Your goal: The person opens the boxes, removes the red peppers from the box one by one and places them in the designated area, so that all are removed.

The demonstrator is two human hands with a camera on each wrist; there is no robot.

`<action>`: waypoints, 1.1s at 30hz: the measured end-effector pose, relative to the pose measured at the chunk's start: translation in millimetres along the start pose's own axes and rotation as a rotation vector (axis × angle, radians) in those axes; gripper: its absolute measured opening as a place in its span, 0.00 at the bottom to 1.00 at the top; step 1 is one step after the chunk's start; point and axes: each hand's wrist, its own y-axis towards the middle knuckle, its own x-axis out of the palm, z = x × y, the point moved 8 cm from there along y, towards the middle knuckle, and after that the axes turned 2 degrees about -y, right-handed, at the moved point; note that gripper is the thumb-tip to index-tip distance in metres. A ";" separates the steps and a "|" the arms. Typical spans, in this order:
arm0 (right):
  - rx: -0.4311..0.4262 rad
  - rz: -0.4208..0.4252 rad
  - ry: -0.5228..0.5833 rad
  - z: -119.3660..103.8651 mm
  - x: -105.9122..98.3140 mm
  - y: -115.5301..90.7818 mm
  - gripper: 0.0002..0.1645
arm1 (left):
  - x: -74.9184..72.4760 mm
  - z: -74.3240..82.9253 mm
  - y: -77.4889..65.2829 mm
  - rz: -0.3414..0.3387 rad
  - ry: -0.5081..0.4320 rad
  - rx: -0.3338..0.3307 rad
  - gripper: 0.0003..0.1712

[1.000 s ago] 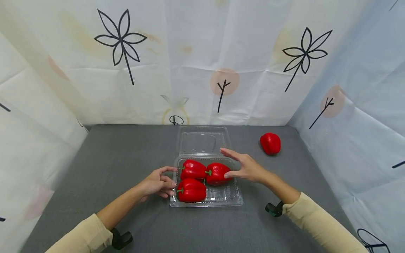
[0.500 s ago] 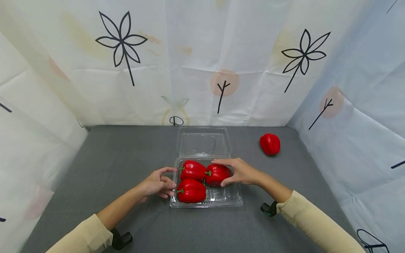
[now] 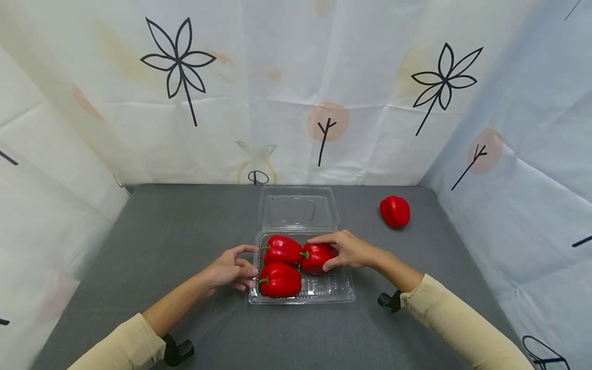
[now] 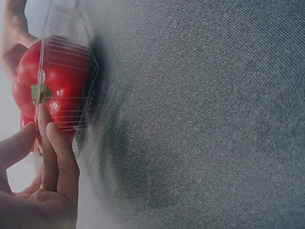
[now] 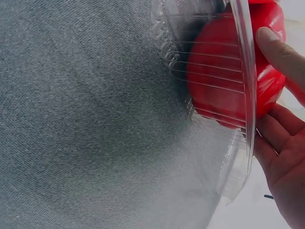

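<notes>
At the right part of the clear container (image 3: 326,297), I see the right hand (image 3: 350,251) curved around a red bell pepper (image 3: 316,260), thumb against its near side and fingers over its far side, the gap between them filled by the fruit. That pepper sits inside the tray, its green stem (image 3: 305,255) pointing left; from the right wrist view I can't tell whether the lower fingertips also touch the rim. The left hand (image 3: 228,268) pinches the container's left rim, thumb on one side of the plastic edge and fingers on the other, as my left wrist view shows. Beside that rim lie the back-left pepper (image 3: 283,249) and the front-left pepper (image 3: 280,280), both in the tray. The lid (image 3: 298,207) is folded back flat on the grey table (image 3: 185,221), and the loose pepper (image 3: 395,211) rests well apart, beyond the right hand.
</notes>
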 end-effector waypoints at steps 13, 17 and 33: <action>-0.028 -0.056 -0.008 -8.1 -3.6 8.6 0.37 | -1.3 -0.1 0.2 -0.002 0.008 0.001 0.35; -0.040 -0.063 -0.040 -9.6 -3.9 9.7 0.37 | -0.7 0.7 -0.1 -0.019 0.001 0.017 0.35; -0.081 -0.032 -0.131 -27.6 -18.9 5.0 0.37 | -0.3 2.6 -0.7 -0.043 -0.009 0.041 0.35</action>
